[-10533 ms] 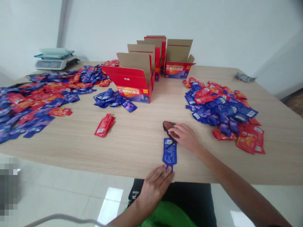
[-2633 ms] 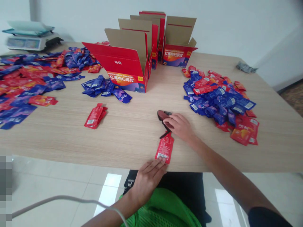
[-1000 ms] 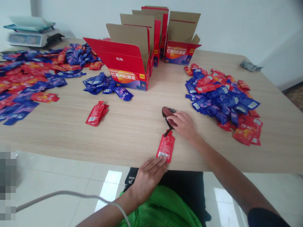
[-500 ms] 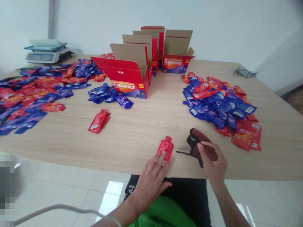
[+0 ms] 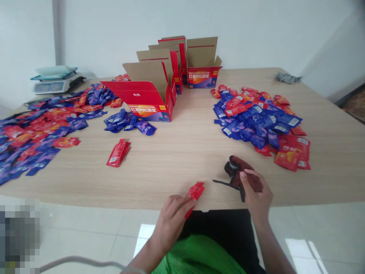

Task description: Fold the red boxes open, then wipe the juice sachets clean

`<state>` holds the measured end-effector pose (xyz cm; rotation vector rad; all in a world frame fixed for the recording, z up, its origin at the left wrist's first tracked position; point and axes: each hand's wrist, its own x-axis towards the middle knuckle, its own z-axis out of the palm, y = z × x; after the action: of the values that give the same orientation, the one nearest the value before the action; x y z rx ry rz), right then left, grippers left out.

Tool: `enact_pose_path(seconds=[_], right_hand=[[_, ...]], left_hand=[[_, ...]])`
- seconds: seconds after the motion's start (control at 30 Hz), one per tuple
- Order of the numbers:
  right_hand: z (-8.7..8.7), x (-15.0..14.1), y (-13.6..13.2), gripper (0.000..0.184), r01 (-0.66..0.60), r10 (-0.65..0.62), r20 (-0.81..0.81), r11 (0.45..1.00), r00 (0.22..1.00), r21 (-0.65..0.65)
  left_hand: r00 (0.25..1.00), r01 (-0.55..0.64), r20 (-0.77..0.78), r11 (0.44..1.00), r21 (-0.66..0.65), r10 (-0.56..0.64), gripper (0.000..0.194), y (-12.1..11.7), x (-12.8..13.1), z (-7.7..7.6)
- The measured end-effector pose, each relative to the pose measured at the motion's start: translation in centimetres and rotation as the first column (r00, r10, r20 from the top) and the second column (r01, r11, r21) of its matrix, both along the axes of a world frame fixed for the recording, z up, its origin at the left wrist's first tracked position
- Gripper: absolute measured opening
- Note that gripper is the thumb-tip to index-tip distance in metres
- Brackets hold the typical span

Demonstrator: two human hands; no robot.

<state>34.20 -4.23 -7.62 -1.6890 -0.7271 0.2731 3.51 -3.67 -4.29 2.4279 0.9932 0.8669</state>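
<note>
My left hand point(image 5: 171, 220) is closed on a red sachet point(image 5: 196, 190) near the table's front edge. The sachet is tilted, with its spout end pointing away from me; part of it is hidden by my fingers, and a second one may lie against it. My right hand point(image 5: 259, 196) grips a reddish-brown and black hand-held device point(image 5: 251, 179) with a rounded black front and a thin black arm sticking out to the left. Its exact kind I cannot make out. Some red sachets point(image 5: 118, 153) lie stacked to the left of my left hand.
Open red cartons point(image 5: 151, 110) stand in a row at the back, with another carton point(image 5: 202, 78) beside them. Blue and red sachets are heaped at right point(image 5: 256, 118) and left point(image 5: 42, 121). A small blue pile point(image 5: 116, 120) and a scale point(image 5: 54, 85) are at left.
My left hand has gone from lying flat over the red sachet to gripping it, drawing it slightly toward me and tilting it. The right hand keeps hold of the device, nearly still.
</note>
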Motion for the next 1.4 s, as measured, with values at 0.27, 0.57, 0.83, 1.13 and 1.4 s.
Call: enact_pose_path(seconds=[0.27,0.57,0.83,1.13,1.4], right_hand=[[0.1,0.0,-0.1,0.042,0.011,-0.011,0.02,1.0,1.0,0.008],[0.0,0.2,-0.1,0.041,0.001,-0.001,0.029,1.0,1.0,0.008],[0.3,0.0,-0.1,0.039,0.006,-0.006,0.033,1.0,0.999,-0.001],[3.2,-0.9,1.3,0.038,-0.091,0.11,-0.194,0.99,0.975,0.105],[3.7,-10.1,2.4,0.023,-0.778,0.751,0.444,0.605,0.489,-0.167]], left_hand=[[0.879,-0.351,0.087,0.761,-0.545,0.469,0.063,4.6,1.4,1.1],[0.856,-0.339,-0.473,0.917,-0.21,0.208,0.046,4.3,1.0,1.5],[0.935,-0.06,-0.342,0.993,0.098,0.09,0.045,1.9,-2.6,0.9],[0.95,0.162,-0.287,0.979,0.124,-0.121,0.045,1.4,-3.6,-2.3],[0.946,0.158,-0.302,0.979,0.129,-0.112,0.032,0.0,-2.6,-1.9]])
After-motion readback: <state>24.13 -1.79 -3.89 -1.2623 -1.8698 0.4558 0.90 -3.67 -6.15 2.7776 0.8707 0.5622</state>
